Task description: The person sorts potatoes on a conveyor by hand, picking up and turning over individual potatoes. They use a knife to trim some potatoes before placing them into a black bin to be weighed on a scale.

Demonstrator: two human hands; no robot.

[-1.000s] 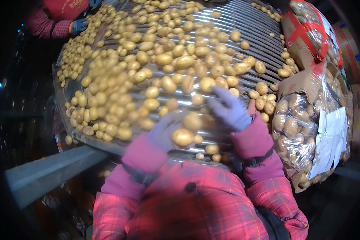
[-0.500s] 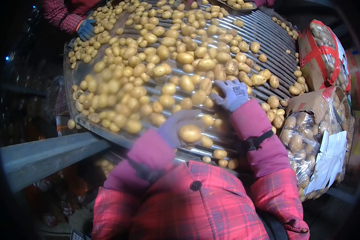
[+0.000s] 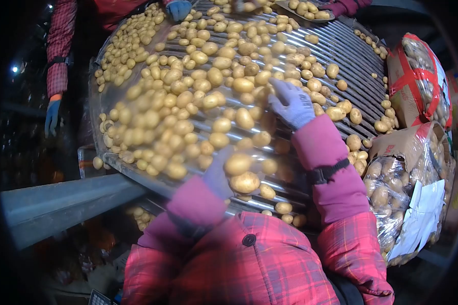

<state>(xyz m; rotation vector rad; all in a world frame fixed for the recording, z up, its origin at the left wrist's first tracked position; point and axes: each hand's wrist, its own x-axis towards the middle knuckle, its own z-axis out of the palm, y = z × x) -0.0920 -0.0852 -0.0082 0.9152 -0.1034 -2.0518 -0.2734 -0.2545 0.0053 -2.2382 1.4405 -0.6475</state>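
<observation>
Many yellow potatoes (image 3: 175,112) lie across a ribbed metal table (image 3: 351,66). My left hand (image 3: 219,175), in a pale grey-purple glove, is low near the front edge, against two potatoes (image 3: 241,175) on its right side; its fingers are blurred and partly hidden, so its grip cannot be made out. In a matching glove, my right hand (image 3: 292,105) reaches over the ribs, fingers and thumb apart, their tips beside potatoes near the middle. Nothing shows held in it.
Wrapped potato bags (image 3: 417,96) stand on the right, another bag (image 3: 387,190) below them. A metal beam (image 3: 71,203) runs at lower left. Blue-gloved hands of a co-worker (image 3: 178,9) (image 3: 52,118) are upper left. A pan of potatoes (image 3: 318,18) is at the top, beside another person's sleeve (image 3: 343,7).
My right hand has shifted slightly up and left, its fingers changing pose. My left hand has moved slightly left and down. The co-worker's blue glove at upper left has moved right.
</observation>
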